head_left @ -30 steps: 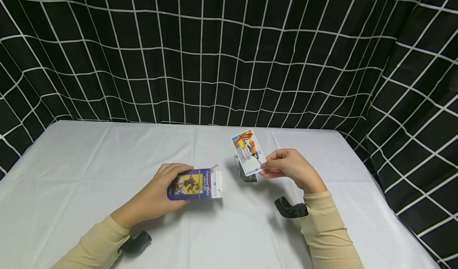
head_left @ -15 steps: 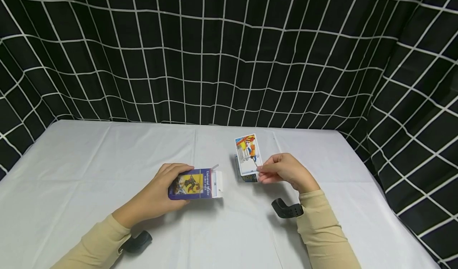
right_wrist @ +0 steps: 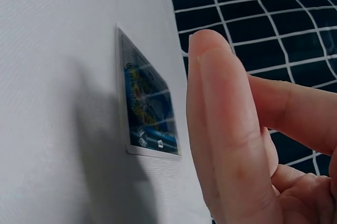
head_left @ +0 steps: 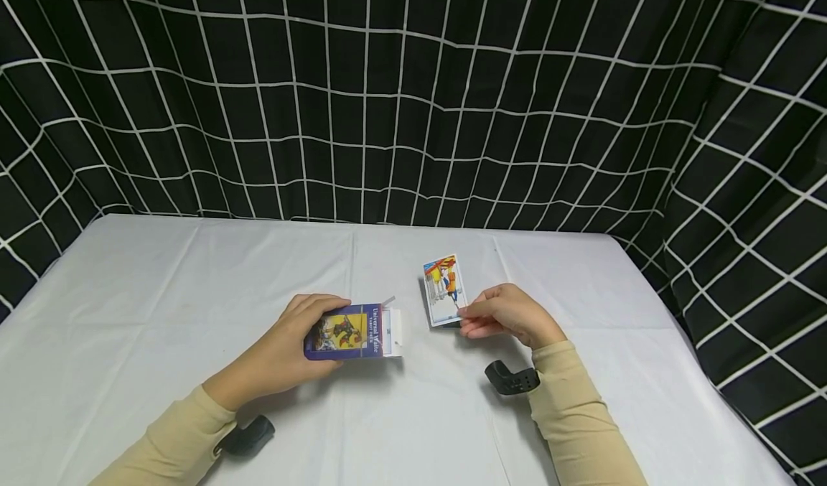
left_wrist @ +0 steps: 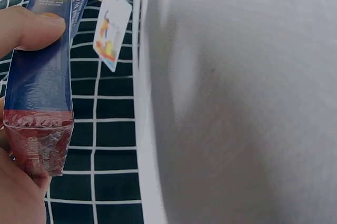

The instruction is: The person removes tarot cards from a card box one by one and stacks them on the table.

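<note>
My left hand (head_left: 284, 346) grips a purple tarot card box (head_left: 342, 332), thumb on one side and fingers on the other. The box's right end is open, its white flap out, and a clear wrap shows on it in the left wrist view. To the right, my right hand (head_left: 510, 317) pinches a picture tarot card (head_left: 444, 288) by its lower right corner. That card is tilted over a second, dark blue tarot card (right_wrist: 150, 103) lying on the table. In the head view the lower card is almost wholly hidden by the held one.
A white cloth (head_left: 194, 292) covers the table, with fold lines running across it. Black fabric with a white grid (head_left: 362, 113) rises behind the table and at both sides. A black wrist device (head_left: 510, 378) hangs at the right sleeve, another (head_left: 248, 437) at the left.
My right hand has moved left and down with the picture card, which has turned more upright and covers more of the blue card. The left hand and box have stayed still.
</note>
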The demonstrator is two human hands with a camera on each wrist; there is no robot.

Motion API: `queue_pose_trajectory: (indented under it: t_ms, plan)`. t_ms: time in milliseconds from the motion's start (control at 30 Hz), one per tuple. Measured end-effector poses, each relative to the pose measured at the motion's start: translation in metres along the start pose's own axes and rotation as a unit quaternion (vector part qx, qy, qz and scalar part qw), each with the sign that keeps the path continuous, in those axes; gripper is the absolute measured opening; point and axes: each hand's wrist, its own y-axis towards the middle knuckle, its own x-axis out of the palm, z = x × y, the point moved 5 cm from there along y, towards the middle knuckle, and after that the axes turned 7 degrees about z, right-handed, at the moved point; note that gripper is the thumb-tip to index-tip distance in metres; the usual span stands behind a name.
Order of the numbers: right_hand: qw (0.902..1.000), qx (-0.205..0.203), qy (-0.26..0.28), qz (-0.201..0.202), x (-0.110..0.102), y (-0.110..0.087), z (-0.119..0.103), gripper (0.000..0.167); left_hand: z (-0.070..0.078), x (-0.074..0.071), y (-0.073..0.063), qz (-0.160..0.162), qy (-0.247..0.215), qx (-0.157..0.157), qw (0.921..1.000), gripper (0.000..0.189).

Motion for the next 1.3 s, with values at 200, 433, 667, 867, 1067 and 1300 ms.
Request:
queue_pose_trajectory:
  t_ms: [200, 433, 667, 867, 1067, 1300]
  plan:
    - [0.9999, 0.012, 0.002, -0.005, 0.000, 0.003, 0.004, 0.015, -0.001, 0.000, 0.000, -0.001, 0.000, -0.004, 1.0000, 0.075]
    - [0.9997, 0.020, 0.004, -0.012, 0.002, 0.005, 0.008, 0.017, 0.000, 0.001, 0.001, -0.005, 0.001, -0.005, 1.0000, 0.075]
    - [0.9995, 0.024, -0.002, -0.020, 0.003, 0.006, 0.011, 0.019, 0.000, 0.001, 0.001, -0.005, 0.000, -0.006, 1.0000, 0.075]
    - [0.9983, 0.039, -0.042, -0.013, 0.003, 0.006, 0.014, 0.018, 0.000, 0.001, 0.000, -0.005, 0.000, -0.005, 1.0000, 0.075]
    - [0.9955, 0.058, -0.075, -0.002, 0.002, 0.006, 0.018, 0.017, 0.000, 0.001, 0.001, -0.007, -0.002, -0.007, 1.0000, 0.075]
    - [0.9937, 0.063, -0.093, 0.008, 0.001, 0.006, 0.019, 0.020, 0.001, 0.001, 0.001, -0.008, -0.003, -0.006, 0.9999, 0.075]
